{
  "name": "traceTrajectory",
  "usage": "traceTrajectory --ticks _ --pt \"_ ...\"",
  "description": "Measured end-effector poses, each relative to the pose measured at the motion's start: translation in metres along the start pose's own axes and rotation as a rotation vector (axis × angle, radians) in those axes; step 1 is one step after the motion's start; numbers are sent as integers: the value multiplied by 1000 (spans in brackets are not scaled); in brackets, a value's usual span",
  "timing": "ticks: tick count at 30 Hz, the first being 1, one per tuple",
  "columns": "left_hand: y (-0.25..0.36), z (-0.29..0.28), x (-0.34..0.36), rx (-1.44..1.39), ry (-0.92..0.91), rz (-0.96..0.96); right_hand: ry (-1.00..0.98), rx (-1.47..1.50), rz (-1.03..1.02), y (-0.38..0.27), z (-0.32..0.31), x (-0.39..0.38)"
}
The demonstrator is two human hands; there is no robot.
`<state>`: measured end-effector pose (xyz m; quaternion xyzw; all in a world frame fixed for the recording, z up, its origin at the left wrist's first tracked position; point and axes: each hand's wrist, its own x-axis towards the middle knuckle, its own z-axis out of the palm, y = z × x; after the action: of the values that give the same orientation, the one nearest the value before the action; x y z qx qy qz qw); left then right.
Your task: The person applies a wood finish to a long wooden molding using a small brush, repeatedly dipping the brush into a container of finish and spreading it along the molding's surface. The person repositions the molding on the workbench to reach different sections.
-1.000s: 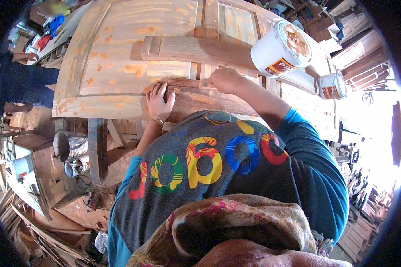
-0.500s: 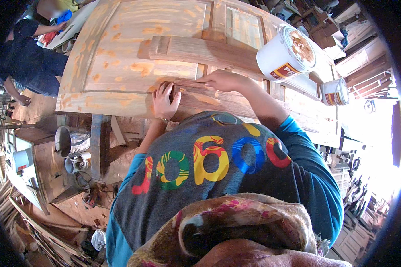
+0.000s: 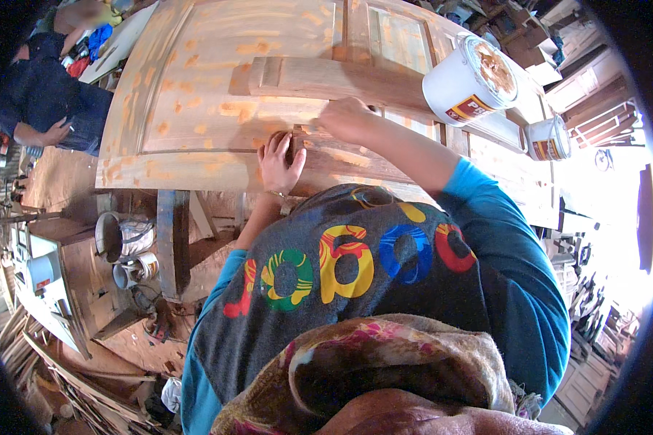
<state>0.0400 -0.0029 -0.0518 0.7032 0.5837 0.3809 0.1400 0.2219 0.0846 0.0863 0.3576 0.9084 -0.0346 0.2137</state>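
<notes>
A large panelled wooden door (image 3: 218,72) with orange filler smears lies in front of me. On its near side is a reddish-brown wooden board (image 3: 341,156). My left hand (image 3: 281,165) grips the board's left end, fingers over the top and thumb apart on the near side. Just above the board, my right hand (image 3: 348,122) is closed; a small dark end shows beside it, but what it holds is hidden. Beyond my hands lies a second wooden board (image 3: 326,81). A white bucket (image 3: 453,90) with orange-brown filler on its lid stands to the right.
A smaller white bucket (image 3: 546,140) stands farther right. At the far left a person in dark clothes (image 3: 43,101) stands beside the door. Below the door's left side are a wooden support (image 3: 173,243), a paint-stained bucket (image 3: 134,238) and a wooden cabinet (image 3: 91,283). Wood strips (image 3: 80,384) lie lower left.
My right hand has moved slightly left and away from me, its fingers now curled where one pointed along the board. My left hand stays at the board's end. The person's arm has risen.
</notes>
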Motion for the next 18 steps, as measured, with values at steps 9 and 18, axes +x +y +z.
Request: traceTrajectory --ticks 9,18 --pt "-6 -2 2 -125 -7 -73 -138 44 224 15 32 -34" --pt "45 21 124 -88 -614 245 336 873 585 1 73 -173"
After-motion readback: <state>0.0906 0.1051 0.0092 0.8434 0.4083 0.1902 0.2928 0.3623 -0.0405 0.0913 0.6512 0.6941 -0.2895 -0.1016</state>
